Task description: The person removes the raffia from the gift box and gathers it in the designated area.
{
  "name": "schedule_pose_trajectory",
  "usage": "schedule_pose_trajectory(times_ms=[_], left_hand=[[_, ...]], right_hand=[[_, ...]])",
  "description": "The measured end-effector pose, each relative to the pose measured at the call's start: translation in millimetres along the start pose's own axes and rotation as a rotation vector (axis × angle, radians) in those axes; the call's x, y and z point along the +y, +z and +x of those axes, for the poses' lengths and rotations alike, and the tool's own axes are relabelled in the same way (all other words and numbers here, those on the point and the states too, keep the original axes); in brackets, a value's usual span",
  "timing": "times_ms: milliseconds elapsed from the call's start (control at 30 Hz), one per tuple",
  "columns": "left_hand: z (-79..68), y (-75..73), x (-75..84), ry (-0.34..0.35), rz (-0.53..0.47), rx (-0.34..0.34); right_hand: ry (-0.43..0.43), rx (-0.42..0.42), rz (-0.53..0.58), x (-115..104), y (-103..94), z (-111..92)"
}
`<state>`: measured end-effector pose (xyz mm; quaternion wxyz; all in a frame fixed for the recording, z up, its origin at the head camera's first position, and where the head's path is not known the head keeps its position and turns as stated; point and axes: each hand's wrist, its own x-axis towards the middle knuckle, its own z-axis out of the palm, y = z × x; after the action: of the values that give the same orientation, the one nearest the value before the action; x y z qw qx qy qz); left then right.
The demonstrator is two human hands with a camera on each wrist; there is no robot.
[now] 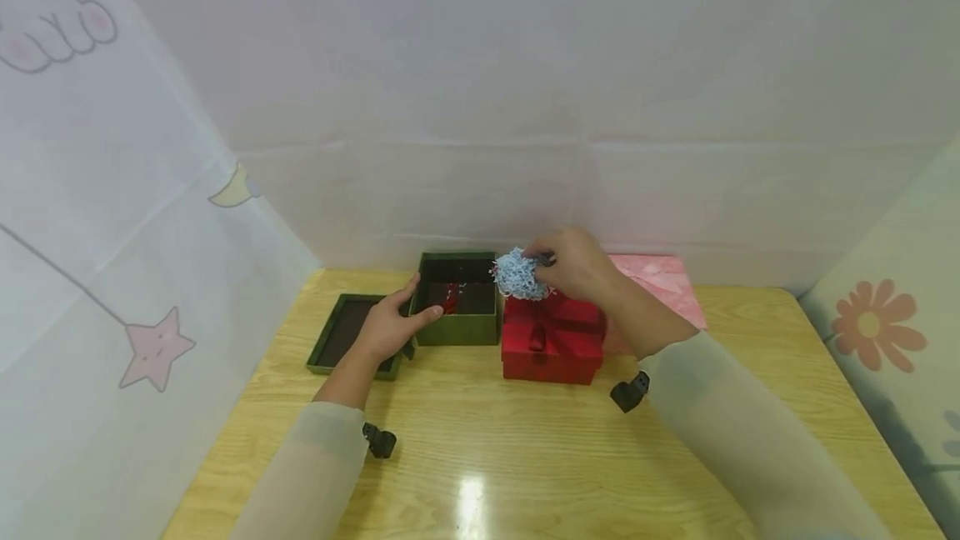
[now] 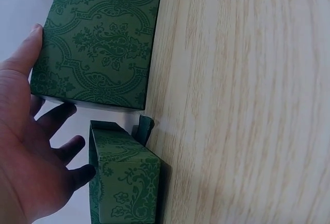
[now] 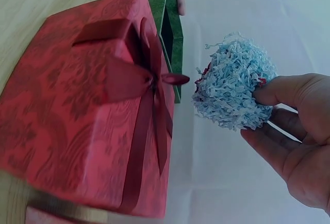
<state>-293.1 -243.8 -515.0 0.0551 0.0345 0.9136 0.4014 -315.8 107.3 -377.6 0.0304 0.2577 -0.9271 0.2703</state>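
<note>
My right hand (image 1: pixel 576 263) pinches a clump of light blue shredded paper (image 1: pixel 519 274) above the red gift box (image 1: pixel 552 348). A few red strands show in the clump (image 3: pixel 234 87) in the right wrist view. The red box carries a dark red ribbon bow (image 3: pixel 149 79). My left hand (image 1: pixel 387 325) rests against the left side of an open green patterned box (image 1: pixel 457 330), thumb near its front rim, fingers spread. Some red shreds (image 1: pixel 451 297) lie inside that box. Left of it is its green lid (image 1: pixel 335 367), inside facing up, partly behind my left hand.
A pink sheet or flat box (image 1: pixel 660 277) lies behind and right of the red box. All stand on a light wood table (image 1: pixel 480 440), close to a white cloth wall (image 1: pixel 465 107) at the back. Printed cloth hangs on both sides.
</note>
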Motion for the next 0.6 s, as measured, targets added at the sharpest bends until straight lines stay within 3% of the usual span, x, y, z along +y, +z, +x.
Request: schedule_pose_trajectory(times_ms=[433, 600], left_hand=[[0.2, -1.5, -2.9, -0.012, -0.009, 0.006], [0.8, -0.7, -4.4, -0.010, -0.030, 0.004]], right_hand=[[0.006, 0.096, -0.015, 26, -17.9, -43], [0.049, 0.135, 0.006, 39, -23.7, -63]])
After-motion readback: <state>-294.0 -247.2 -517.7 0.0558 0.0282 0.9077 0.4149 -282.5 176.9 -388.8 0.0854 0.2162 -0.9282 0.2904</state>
